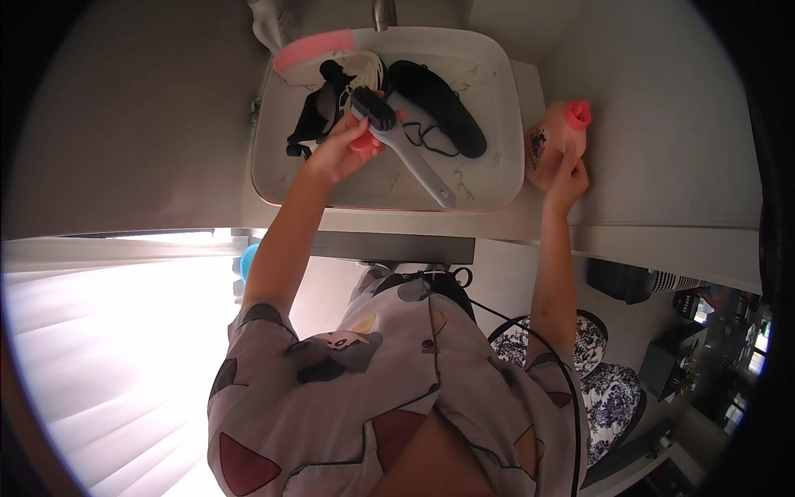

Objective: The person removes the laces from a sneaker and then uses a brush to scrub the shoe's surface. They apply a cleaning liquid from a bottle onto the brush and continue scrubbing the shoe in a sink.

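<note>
A grey-handled scrub brush (415,163) with dark bristles facing up is in my left hand (340,149), along with a small pink cap (363,141). Both are held over a white marbled sink basin (372,194). In the basin lie a black shoe (438,105) with loose laces, its dark sole or side showing, and a black-and-white item (320,115), likely the other shoe, partly behind my left hand. To the right of the basin, my right hand (566,181) grips a pink plastic bottle (554,140) with a darker pink neck, upright or nearly so on the counter.
A pink cloth or sheet (317,48) lies over the basin's back left rim. The metal faucet (384,13) stands at the back middle, with a white bottle (267,26) to its left. Walls close in at both sides. A black cable hangs by my right arm.
</note>
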Motion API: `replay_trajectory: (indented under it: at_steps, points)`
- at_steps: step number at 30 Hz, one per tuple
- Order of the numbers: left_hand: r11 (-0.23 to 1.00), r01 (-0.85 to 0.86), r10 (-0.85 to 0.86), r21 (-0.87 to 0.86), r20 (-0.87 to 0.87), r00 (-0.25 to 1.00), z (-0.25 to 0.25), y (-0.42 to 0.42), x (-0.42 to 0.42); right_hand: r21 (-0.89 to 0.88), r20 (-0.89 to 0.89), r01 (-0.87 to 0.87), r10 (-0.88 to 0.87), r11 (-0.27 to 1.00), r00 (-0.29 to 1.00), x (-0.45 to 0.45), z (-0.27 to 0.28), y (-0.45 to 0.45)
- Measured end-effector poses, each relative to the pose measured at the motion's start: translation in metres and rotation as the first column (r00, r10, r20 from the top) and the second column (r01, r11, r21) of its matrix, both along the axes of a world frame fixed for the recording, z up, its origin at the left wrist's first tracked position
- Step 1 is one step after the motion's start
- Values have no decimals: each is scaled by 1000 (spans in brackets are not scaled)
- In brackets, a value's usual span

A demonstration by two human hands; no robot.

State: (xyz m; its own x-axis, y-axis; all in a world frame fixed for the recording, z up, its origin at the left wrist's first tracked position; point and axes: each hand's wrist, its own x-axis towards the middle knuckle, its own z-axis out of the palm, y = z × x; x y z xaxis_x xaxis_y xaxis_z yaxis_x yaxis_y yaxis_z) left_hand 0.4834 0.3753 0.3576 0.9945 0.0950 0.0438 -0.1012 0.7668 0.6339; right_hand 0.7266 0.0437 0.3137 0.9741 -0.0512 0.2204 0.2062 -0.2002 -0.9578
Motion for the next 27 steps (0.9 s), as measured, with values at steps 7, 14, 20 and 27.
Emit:
replay_trajectory:
  at_steps: [7,14,20,27]
  points:
    - [997,-73,73,14,28,997,0,-11,6,165,-38,-128,136,978,990,8,-25,15]
    - [961,-273,276,40,-116,954,13,-26,31,-84,250,47,-25,995,968,-22,-2,8]
    - [933,-352,354,81,-8,935,26,-55,64,-82,95,-535,541,841,835,-133,37,50]
    - [882,-420,444,213,-75,893,28,-95,76,115,-58,-652,660,750,749,-137,55,118]
